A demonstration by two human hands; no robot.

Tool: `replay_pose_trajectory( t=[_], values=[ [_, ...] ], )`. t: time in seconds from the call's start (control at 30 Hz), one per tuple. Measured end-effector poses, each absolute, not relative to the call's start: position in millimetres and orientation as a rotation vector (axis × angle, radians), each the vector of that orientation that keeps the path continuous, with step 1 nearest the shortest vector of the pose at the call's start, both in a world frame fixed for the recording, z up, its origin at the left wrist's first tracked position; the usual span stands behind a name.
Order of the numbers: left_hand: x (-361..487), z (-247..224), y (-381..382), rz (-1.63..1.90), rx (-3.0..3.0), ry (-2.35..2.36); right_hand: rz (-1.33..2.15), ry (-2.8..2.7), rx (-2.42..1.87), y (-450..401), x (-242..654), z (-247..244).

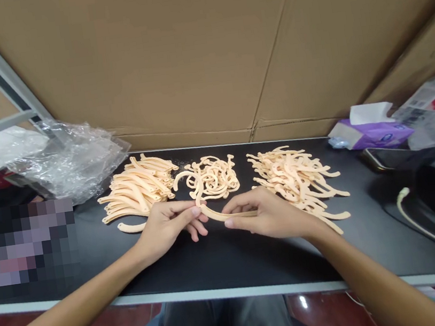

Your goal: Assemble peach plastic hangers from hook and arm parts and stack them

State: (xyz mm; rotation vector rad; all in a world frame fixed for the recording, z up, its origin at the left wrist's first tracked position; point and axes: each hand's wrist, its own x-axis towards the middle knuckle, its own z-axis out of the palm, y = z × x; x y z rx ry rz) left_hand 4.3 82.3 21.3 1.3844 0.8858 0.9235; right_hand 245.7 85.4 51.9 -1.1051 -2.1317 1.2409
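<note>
Both hands are on a beige curved plastic piece [214,215], shaped like a hanger arm, held over the black table. My left hand [165,227] pinches its left end between thumb and forefinger, the other fingers loosely curled. At that end a beige hook-shaped part [197,194] stands up; I cannot tell whether it is joined on. My right hand [265,213] is closed round the right end, partly hiding it. Behind my left hand lies a pile of wide curved pieces [136,188]. Small hooks [219,176] lie in the middle, and slimmer curved arms [292,174] beside my right hand.
Cardboard [186,54] walls the back of the table [232,269]. Crumpled clear plastic bags [74,156] sit at the left, near a blurred-out area. At right are a purple tissue pack [379,132], a phone-like dark object [382,158], a black bag and a pale cable [424,223].
</note>
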Motion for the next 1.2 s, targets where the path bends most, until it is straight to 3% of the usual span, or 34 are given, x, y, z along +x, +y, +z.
replay_pose_trajectory(
  t=[0.43,0.73,1.03,1.2],
  values=[
    [3.6,28.4,82.9,0.877,1.005,0.676,1.081,-2.241,-0.929,85.6,243.8,47.4],
    [-1.2,32.4,80.4,0.865,1.414,0.561,0.858,-2.212,-0.727,83.8,228.9,27.2],
    [-20.6,55.0,87.9,1.249,1.260,0.454,0.401,-2.102,-0.833,81.5,221.4,19.0],
    [-23.7,50.9,84.8,1.555,1.507,0.586,0.338,-2.262,-0.792,81.5,220.1,14.7]
  ],
)
